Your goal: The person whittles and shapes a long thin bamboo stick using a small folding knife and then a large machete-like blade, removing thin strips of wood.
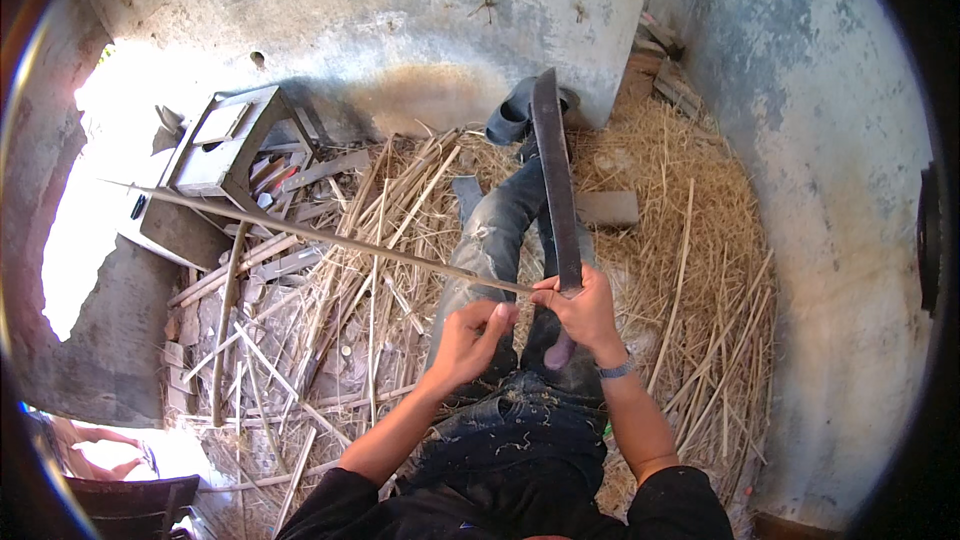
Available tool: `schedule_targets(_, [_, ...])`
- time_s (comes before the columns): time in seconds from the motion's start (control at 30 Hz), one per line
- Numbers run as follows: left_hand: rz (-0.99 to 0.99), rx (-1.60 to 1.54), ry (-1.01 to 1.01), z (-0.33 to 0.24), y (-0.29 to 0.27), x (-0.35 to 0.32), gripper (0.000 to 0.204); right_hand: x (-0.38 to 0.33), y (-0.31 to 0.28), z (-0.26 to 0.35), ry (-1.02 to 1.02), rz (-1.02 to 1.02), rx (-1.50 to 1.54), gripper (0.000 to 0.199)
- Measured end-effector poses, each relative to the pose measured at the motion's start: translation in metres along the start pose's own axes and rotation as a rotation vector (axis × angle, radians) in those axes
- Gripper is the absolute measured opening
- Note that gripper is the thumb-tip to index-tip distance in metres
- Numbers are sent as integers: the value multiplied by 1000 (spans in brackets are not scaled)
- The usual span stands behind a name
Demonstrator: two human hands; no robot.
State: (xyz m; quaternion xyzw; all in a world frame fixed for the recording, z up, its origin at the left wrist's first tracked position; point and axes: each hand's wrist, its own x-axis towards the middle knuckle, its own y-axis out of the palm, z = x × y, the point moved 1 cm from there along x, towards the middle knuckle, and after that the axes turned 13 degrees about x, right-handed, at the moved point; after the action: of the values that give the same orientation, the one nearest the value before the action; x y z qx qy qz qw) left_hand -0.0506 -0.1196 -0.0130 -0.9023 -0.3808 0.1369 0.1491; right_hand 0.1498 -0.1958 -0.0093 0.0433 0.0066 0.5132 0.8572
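The thin bamboo strip (330, 237) runs from our lap out to the left, over the straw-strewn floor (690, 270), toward an overturned wooden stool (225, 145). Our left hand (468, 338) pinches its near end, the grip closed on it. Our right hand (580, 310) is clenched around the handle of a long machete (556, 175), blade pointing away over our legs and meeting the strip.

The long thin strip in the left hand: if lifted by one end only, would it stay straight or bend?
The strip would probably bend or sag: it is very thin for its length. It looks light, since the left hand holds its end with the fingertips. It may snap if forced; the blade in the right hand meets it.
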Motion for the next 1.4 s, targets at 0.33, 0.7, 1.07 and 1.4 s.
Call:
schedule_targets(0.33, [-589, 1207, 609, -15, -102, -19, 23, 15, -40, 8, 40, 112, -278, 27])
schedule_targets(0.7, [-147, 615, 68, 83, -54, -24, 18, 30, -10, -3, -158, -58, -283, 25])
schedule_targets(1.07, [-300, 439, 61, 95, -14, -2, 18, 2, 30, -78, -155, 239, -706, 36])
schedule_targets(1.4, [-364, 513, 121, 98, -1, 0, 21, 8, 31, -77, -20, 371, -860, 75])
